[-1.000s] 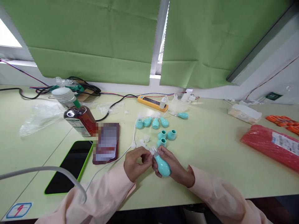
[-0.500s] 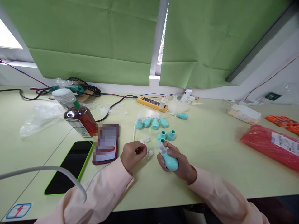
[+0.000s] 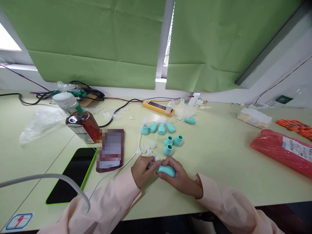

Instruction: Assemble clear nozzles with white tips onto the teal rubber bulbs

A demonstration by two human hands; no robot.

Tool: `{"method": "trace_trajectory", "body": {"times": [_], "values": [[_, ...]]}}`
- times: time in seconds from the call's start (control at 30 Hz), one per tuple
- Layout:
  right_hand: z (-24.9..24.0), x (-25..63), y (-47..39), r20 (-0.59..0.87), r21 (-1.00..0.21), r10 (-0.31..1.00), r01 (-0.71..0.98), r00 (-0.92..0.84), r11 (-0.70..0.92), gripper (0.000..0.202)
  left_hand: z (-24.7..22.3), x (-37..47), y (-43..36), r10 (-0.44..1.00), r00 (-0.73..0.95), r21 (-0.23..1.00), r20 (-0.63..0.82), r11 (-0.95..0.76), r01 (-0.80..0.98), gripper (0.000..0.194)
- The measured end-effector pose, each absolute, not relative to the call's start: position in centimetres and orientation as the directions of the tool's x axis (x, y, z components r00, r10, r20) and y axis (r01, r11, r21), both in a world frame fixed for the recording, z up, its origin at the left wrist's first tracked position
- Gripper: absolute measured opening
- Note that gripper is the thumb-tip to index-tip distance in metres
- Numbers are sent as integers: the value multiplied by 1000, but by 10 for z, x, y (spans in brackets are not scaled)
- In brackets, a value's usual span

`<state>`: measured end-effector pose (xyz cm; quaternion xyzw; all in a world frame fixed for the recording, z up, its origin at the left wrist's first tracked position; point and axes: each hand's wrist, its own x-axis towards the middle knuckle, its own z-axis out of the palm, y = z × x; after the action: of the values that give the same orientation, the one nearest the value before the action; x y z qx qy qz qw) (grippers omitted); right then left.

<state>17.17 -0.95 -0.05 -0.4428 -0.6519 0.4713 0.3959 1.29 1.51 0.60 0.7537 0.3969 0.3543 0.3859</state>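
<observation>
A teal squeeze bulb (image 3: pixel 167 170), like that of a nasal aspirator, lies tilted in my right hand (image 3: pixel 179 178), whose fingers wrap round it. At the bulb's narrow end, my left hand (image 3: pixel 143 170) is closed on a clear plastic nozzle (image 3: pixel 151 164), partly hidden by the fingers. Just beyond my hands, several small whitish plastic pieces (image 3: pixel 144 148) lie loose on the table. Three open-mouthed teal bulbs (image 3: pixel 168 149) stand close by, mouths up. Farther back are several teal bulbs with clear tips (image 3: pixel 161 128), and one more such bulb (image 3: pixel 190 120) lies apart on its side.
To the left are a black phone with a green edge (image 3: pixel 71 175), another phone in a dark red case (image 3: pixel 110 149) and a brown bottle (image 3: pixel 84 126). A white cable (image 3: pixel 126 159) passes my left hand. Behind sits a yellow power strip (image 3: pixel 158 108); a red package (image 3: pixel 280 148) lies right.
My right hand has brought the bulb left and tipped it toward my left hand. My left hand has moved slightly right and now meets the bulb's nozzle end.
</observation>
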Motion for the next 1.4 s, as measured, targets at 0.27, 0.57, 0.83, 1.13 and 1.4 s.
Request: {"method": "trace_trajectory", "body": {"times": [0.27,0.57,0.83,1.13,1.4], "values": [[11,178,-8,85,-996,793,-83,-603,44,23,7,18,20,751,608,904,-258,410,-122,48],[42,227,17,450,-818,859,274,-245,507,23,-4,14,21,879,408,715,249,-451,535,23],[25,239,37,274,-519,887,720,-371,461,11,-12,11,26,784,592,244,187,-621,745,29],[45,257,53,408,-405,886,825,-222,393,21,-8,12,26,799,575,167,178,-600,782,31],[40,285,135,91,-416,987,895,-134,160,43,-6,12,27,834,530,166,154,-551,818,34]]}}
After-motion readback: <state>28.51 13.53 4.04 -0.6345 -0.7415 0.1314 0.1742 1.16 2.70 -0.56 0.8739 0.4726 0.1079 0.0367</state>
